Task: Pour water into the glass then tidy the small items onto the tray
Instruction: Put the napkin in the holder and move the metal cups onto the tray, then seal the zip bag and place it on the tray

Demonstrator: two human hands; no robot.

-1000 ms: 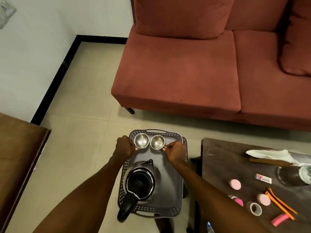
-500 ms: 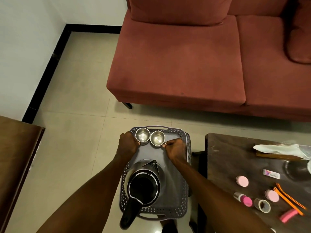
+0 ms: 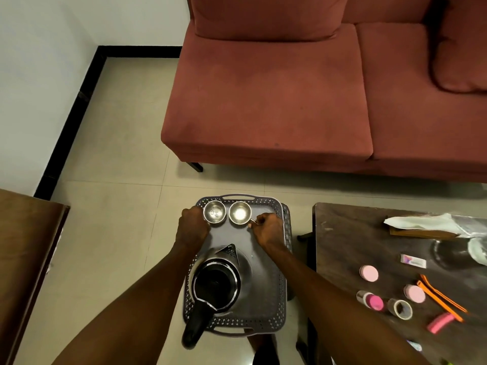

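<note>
A grey perforated tray [image 3: 274, 306] sits low in front of me. Two small steel cups stand side by side at its far end. My left hand [image 3: 193, 227] grips the left steel cup [image 3: 214, 212] from its left side. My right hand [image 3: 267, 231] pinches the handle of the right steel cup [image 3: 239, 213]. A black and steel kettle [image 3: 214, 284] with its lid open stands on the near part of the tray, handle toward me. On the dark table [image 3: 342, 248] to the right lie pink lids [image 3: 369, 273], a tape roll [image 3: 400, 309], orange clips [image 3: 440, 296] and a clear glass [image 3: 448, 252].
A red sofa [image 3: 276, 101] fills the far side. A brown wooden table [image 3: 23, 246] stands at the left edge. White tissue on a brown card [image 3: 421, 223] lies on the dark table. Tiled floor [image 3: 110, 159] stretches to the left of the tray.
The view has shifted down and left, so the tray sits slightly lower and more central. Both hands stay on the two steel cups at the tray's far end.
</note>
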